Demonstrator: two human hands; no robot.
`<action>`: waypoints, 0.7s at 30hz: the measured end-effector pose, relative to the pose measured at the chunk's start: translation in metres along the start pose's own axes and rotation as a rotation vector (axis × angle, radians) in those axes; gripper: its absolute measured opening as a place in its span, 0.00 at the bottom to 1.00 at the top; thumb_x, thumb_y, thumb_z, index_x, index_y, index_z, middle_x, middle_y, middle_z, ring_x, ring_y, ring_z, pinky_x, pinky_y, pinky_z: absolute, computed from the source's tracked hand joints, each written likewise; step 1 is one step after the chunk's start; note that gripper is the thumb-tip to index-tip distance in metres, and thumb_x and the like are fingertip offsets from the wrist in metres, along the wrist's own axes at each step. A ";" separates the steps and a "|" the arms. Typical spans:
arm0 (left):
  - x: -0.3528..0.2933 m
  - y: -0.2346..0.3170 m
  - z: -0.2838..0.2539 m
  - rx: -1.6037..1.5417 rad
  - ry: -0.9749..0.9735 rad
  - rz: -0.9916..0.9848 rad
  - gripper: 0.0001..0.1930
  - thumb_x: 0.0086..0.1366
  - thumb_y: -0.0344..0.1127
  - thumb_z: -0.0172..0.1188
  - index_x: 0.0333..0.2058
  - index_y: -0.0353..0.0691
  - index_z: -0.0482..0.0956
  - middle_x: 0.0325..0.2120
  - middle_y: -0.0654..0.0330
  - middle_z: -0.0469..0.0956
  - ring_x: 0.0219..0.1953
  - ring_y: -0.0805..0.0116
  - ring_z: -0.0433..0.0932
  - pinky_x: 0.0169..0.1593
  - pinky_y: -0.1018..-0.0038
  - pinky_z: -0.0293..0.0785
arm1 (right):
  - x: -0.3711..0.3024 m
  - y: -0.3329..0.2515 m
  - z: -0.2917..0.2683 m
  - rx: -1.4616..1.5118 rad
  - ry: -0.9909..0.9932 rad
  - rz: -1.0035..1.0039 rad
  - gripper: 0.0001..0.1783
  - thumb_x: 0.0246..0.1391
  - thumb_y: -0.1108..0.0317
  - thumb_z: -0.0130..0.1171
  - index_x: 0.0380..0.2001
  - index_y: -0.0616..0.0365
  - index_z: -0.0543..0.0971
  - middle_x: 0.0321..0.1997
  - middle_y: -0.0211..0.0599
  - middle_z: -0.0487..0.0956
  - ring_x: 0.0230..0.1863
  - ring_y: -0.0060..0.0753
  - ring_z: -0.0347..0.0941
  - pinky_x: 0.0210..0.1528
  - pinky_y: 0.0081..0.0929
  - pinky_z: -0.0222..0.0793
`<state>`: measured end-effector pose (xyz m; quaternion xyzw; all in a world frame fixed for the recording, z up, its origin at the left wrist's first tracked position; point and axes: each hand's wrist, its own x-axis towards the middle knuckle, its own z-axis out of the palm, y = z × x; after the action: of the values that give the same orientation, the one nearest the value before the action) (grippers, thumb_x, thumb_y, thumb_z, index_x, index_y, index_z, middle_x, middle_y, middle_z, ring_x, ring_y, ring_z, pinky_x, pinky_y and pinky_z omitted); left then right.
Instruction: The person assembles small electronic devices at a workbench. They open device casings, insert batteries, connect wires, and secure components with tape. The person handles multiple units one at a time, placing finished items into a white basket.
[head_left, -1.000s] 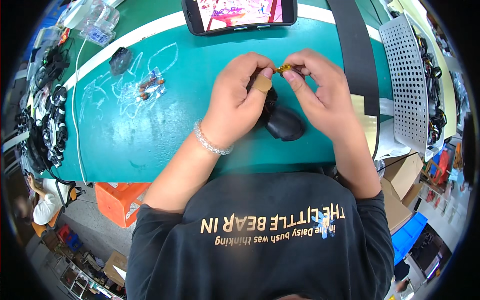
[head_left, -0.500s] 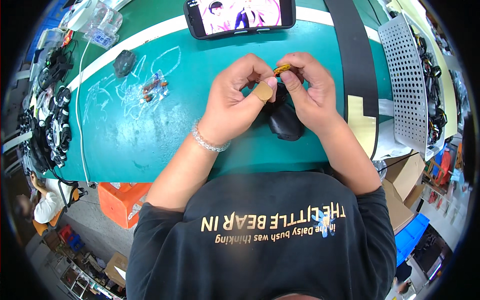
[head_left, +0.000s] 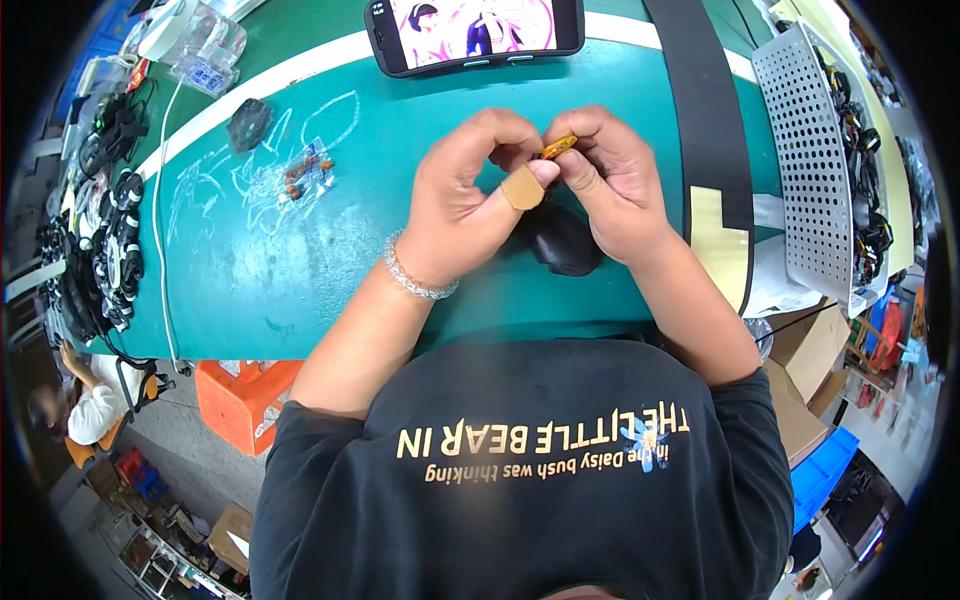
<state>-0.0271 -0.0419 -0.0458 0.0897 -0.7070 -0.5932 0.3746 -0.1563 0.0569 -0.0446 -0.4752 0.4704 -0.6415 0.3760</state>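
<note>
Thumb tips [head_left: 573,167] of left hand [head_left: 467,195] and right hand [head_left: 617,182] closer than half second ago. Small yellow piece [head_left: 560,147] between, long axis slanting up rightward: right pinches it, left at lower end (exact grip hidden, cannot tell). Rounded black part [head_left: 565,243] just below, bodyward.

Bright light washes over the green table [head_left: 400,120], pale glare spreading across its left half, and the phone screen [head_left: 515,28] on it glows vividly! Nearside of the table, faint haze veils the dark shirt [head_left: 520,530]; right of it, the perforated tray [head_left: 808,150] bows with fisheye distortion.
</note>
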 end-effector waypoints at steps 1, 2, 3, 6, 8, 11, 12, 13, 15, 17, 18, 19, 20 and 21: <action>0.000 -0.001 -0.001 -0.007 -0.001 0.015 0.05 0.58 0.27 0.59 0.32 0.37 0.72 0.25 0.65 0.71 0.27 0.77 0.66 0.33 0.80 0.64 | 0.000 0.000 0.001 -0.002 0.027 -0.014 0.05 0.59 0.72 0.50 0.38 0.61 0.71 0.34 0.30 0.71 0.36 0.19 0.67 0.42 0.20 0.64; 0.000 -0.001 -0.001 -0.021 0.000 -0.010 0.05 0.58 0.27 0.58 0.32 0.37 0.72 0.25 0.65 0.72 0.27 0.76 0.66 0.33 0.80 0.64 | 0.000 -0.001 0.001 -0.029 0.033 -0.013 0.05 0.59 0.72 0.50 0.38 0.61 0.70 0.34 0.29 0.71 0.36 0.19 0.67 0.42 0.20 0.64; 0.000 0.000 0.000 -0.036 0.003 -0.035 0.04 0.58 0.27 0.58 0.32 0.36 0.72 0.25 0.64 0.72 0.28 0.76 0.67 0.34 0.79 0.65 | 0.000 -0.003 0.001 -0.058 0.038 -0.012 0.05 0.59 0.72 0.50 0.38 0.61 0.70 0.34 0.29 0.71 0.36 0.19 0.66 0.42 0.20 0.64; 0.000 0.000 0.000 -0.025 0.000 -0.048 0.04 0.59 0.27 0.57 0.33 0.36 0.73 0.26 0.64 0.72 0.29 0.76 0.67 0.35 0.79 0.65 | -0.001 -0.004 0.002 -0.067 0.047 0.010 0.05 0.60 0.72 0.50 0.38 0.61 0.69 0.34 0.29 0.71 0.36 0.19 0.66 0.42 0.19 0.64; -0.001 0.000 0.001 -0.017 0.004 -0.054 0.04 0.60 0.27 0.56 0.34 0.36 0.73 0.27 0.63 0.73 0.29 0.76 0.69 0.35 0.79 0.66 | -0.002 -0.002 0.003 -0.035 0.058 0.032 0.06 0.60 0.72 0.50 0.38 0.61 0.68 0.34 0.29 0.71 0.36 0.18 0.66 0.42 0.19 0.64; -0.002 0.001 0.002 -0.044 0.027 -0.095 0.04 0.61 0.27 0.55 0.35 0.35 0.73 0.29 0.62 0.74 0.31 0.75 0.71 0.36 0.79 0.69 | -0.001 -0.002 0.004 0.012 0.074 0.073 0.06 0.60 0.71 0.50 0.39 0.61 0.67 0.33 0.30 0.72 0.36 0.18 0.66 0.41 0.18 0.63; -0.002 0.000 0.002 -0.062 0.034 -0.111 0.04 0.61 0.27 0.55 0.35 0.35 0.73 0.30 0.62 0.74 0.31 0.75 0.72 0.37 0.79 0.70 | -0.001 -0.004 0.005 0.016 0.075 0.089 0.07 0.60 0.71 0.50 0.39 0.61 0.67 0.33 0.30 0.72 0.36 0.18 0.66 0.41 0.18 0.63; -0.002 0.000 0.002 -0.079 0.041 -0.127 0.04 0.62 0.27 0.54 0.36 0.35 0.74 0.30 0.61 0.75 0.32 0.75 0.73 0.37 0.78 0.70 | -0.001 -0.005 0.005 0.019 0.077 0.105 0.07 0.60 0.71 0.49 0.39 0.61 0.66 0.33 0.30 0.72 0.36 0.17 0.66 0.41 0.18 0.63; -0.002 0.002 0.002 -0.087 0.035 -0.139 0.05 0.62 0.27 0.54 0.37 0.34 0.74 0.31 0.61 0.75 0.32 0.75 0.73 0.38 0.78 0.71 | -0.001 -0.007 0.005 0.047 0.075 0.124 0.07 0.60 0.71 0.50 0.38 0.61 0.66 0.33 0.30 0.72 0.36 0.17 0.65 0.40 0.18 0.63; -0.002 0.001 0.001 -0.074 0.026 -0.124 0.06 0.62 0.27 0.54 0.37 0.34 0.74 0.31 0.61 0.75 0.32 0.75 0.74 0.38 0.78 0.72 | -0.001 -0.007 0.005 0.061 0.066 0.115 0.07 0.60 0.70 0.50 0.38 0.60 0.66 0.33 0.30 0.72 0.36 0.17 0.65 0.39 0.17 0.63; -0.003 -0.001 0.000 -0.058 0.021 -0.105 0.06 0.62 0.27 0.54 0.37 0.33 0.74 0.31 0.60 0.75 0.32 0.75 0.73 0.37 0.78 0.72 | -0.002 -0.004 0.006 0.062 0.059 0.097 0.07 0.60 0.69 0.50 0.38 0.60 0.66 0.33 0.30 0.71 0.35 0.17 0.65 0.39 0.17 0.63; -0.003 -0.002 0.000 -0.041 0.017 -0.086 0.06 0.62 0.27 0.54 0.37 0.33 0.74 0.31 0.60 0.75 0.31 0.75 0.73 0.37 0.78 0.71 | -0.002 -0.003 0.006 0.063 0.051 0.079 0.07 0.60 0.69 0.50 0.38 0.60 0.66 0.33 0.30 0.71 0.35 0.16 0.65 0.39 0.17 0.62; -0.002 -0.002 0.000 -0.030 0.012 -0.081 0.06 0.63 0.28 0.54 0.38 0.33 0.74 0.31 0.60 0.75 0.31 0.75 0.73 0.36 0.79 0.71 | -0.002 -0.004 0.005 0.054 0.048 0.080 0.07 0.60 0.69 0.50 0.37 0.60 0.66 0.32 0.29 0.71 0.35 0.16 0.65 0.38 0.17 0.62; -0.003 -0.001 0.000 -0.019 0.007 -0.077 0.07 0.63 0.29 0.54 0.38 0.33 0.74 0.31 0.60 0.75 0.31 0.75 0.72 0.35 0.79 0.70 | -0.002 -0.004 0.004 0.047 0.045 0.083 0.07 0.60 0.69 0.50 0.37 0.60 0.66 0.32 0.29 0.71 0.34 0.16 0.65 0.38 0.17 0.62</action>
<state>-0.0258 -0.0403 -0.0481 0.1155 -0.6959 -0.6136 0.3548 -0.1518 0.0586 -0.0409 -0.4318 0.4828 -0.6467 0.4028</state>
